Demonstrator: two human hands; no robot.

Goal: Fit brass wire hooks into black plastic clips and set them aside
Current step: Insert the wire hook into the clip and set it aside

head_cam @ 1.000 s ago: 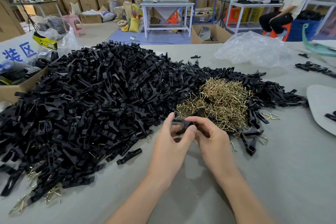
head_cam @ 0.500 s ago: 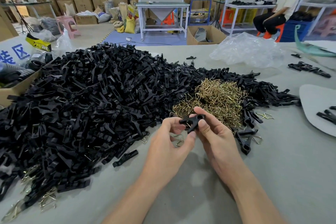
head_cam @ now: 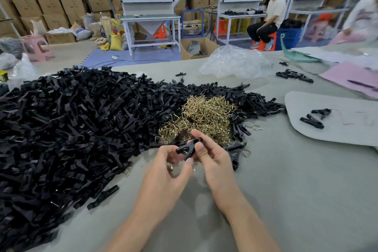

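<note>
Over the near part of the grey desk [head_cam: 286, 190], the left grip [head_cam: 169, 168] and right grip [head_cam: 212, 157] both close on one black plastic clip [head_cam: 189, 147], held clear of the surface. The right thumb and fingers pinch its upper end, and the left thumb touches its lower end. Just beyond lies a tangled heap of brass wire hooks [head_cam: 204, 116]. It touches a broad pile of loose black clips [head_cam: 71, 125] spreading left. Farther back sits a crumpled clear plastic bag [head_cam: 235, 61].
</note>
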